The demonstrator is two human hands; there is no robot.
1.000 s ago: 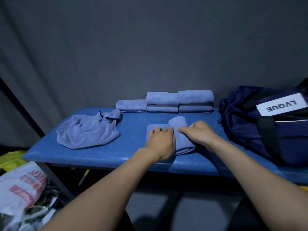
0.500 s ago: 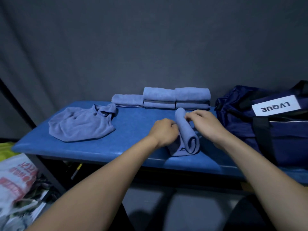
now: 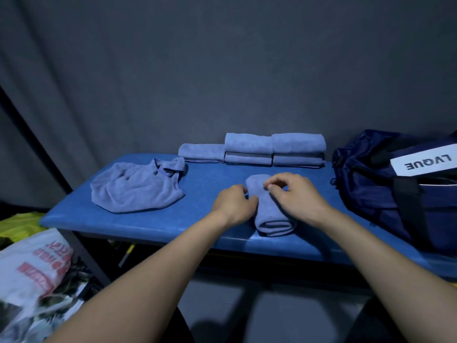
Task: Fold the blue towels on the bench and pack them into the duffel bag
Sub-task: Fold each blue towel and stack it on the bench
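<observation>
Both hands are on the folded blue towel (image 3: pixel 270 209) at the front of the blue bench (image 3: pixel 210 174). The left hand (image 3: pixel 235 204) curls against its side to square it; the right hand (image 3: pixel 294 196) pinches the top fold flat. One crumpled towel (image 3: pixel 134 189) waits, and the duffel bag (image 3: pixel 395 194) sits right, within reach for packing.

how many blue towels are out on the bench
7 in view: a crumpled blue towel at the left, one folded towel under both hands, and five folded along the back: a single, a middle stack of two, a right stack of two. More may be hidden.
</observation>
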